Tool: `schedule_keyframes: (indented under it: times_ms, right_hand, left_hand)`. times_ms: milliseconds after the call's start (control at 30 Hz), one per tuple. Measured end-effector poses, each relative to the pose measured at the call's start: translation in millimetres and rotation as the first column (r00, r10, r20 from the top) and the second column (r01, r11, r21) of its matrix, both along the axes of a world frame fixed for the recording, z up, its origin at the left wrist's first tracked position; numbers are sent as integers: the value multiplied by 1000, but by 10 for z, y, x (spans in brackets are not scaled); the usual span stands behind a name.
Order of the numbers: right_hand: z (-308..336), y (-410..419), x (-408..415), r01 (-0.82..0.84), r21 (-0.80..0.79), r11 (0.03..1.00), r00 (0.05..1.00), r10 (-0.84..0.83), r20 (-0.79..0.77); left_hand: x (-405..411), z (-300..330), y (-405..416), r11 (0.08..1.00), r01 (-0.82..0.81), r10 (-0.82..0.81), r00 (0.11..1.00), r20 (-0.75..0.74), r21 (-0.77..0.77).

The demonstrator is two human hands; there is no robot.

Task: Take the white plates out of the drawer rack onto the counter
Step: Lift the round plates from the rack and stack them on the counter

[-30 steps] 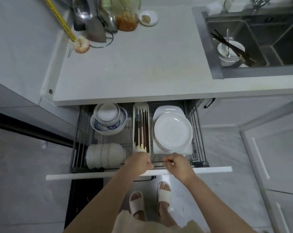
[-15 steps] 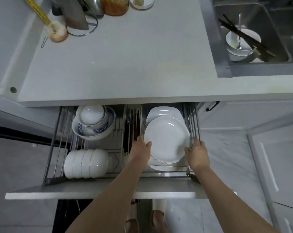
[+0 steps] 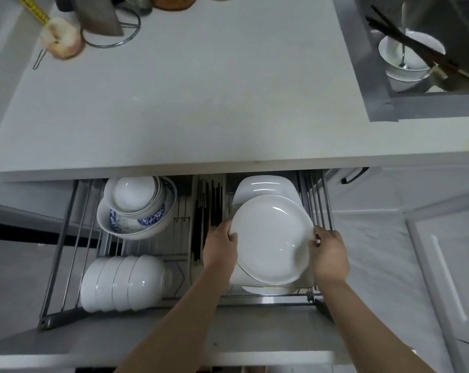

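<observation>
Kitchen, viewed from above: a pale grey counter point(image 3: 201, 103) runs across the upper frame, with a steel sink point(image 3: 384, 103) set into its right end and a pull-out wire drawer rack point(image 3: 66, 251) standing open beneath its front edge.

Left hand point(image 3: 219, 251): curled on the left rim of the top round white plate point(image 3: 271, 238), thumb over the upper face, fingers under and out of my sight. Right hand point(image 3: 329, 255): clamped on the opposite rim in the same manner. I record both hands as narrowly closed on that plate, one at each side.

Location of the work: the plates are in the right compartment of the rack. The held plate sits uppermost and looks tilted, its far edge raised; I cannot tell whether it has cleared the one beneath. More round plates lie under it, and a square-cornered white dish point(image 3: 265, 185) lies behind.

Handling assessment: glazed ceramic, rigid, smooth and likely slippery, moderately heavy in a stack, and prone to chipping against the rack wires point(image 3: 318, 197). Opposed rim holds, as present, are the sound choice.

Outward: a chopstick tray point(image 3: 209, 200) just left of the plates, then white bowls point(image 3: 125, 284) and a blue-patterned bowl point(image 3: 136, 216). The counter above offers ample bare surface for set-down.
</observation>
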State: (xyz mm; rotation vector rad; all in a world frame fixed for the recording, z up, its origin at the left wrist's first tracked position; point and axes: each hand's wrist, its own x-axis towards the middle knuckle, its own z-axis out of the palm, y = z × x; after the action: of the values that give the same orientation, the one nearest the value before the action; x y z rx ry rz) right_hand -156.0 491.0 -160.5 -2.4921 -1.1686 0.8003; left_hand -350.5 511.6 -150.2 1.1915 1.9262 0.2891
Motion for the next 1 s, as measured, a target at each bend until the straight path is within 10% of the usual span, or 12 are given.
schedule_keyframes:
  times_ms: [500, 1000]
  right_hand:
    - [948, -155, -644, -51, 145, 988, 965, 86, -249]
    - [1985, 381, -2106, -81, 459, 885, 796, 334, -505]
  left_hand:
    - [-745, 672, -326, 983, -155, 144, 984, 107, 100]
    - [-2270, 1796, 102, 776, -467, 383, 883, 270, 424]
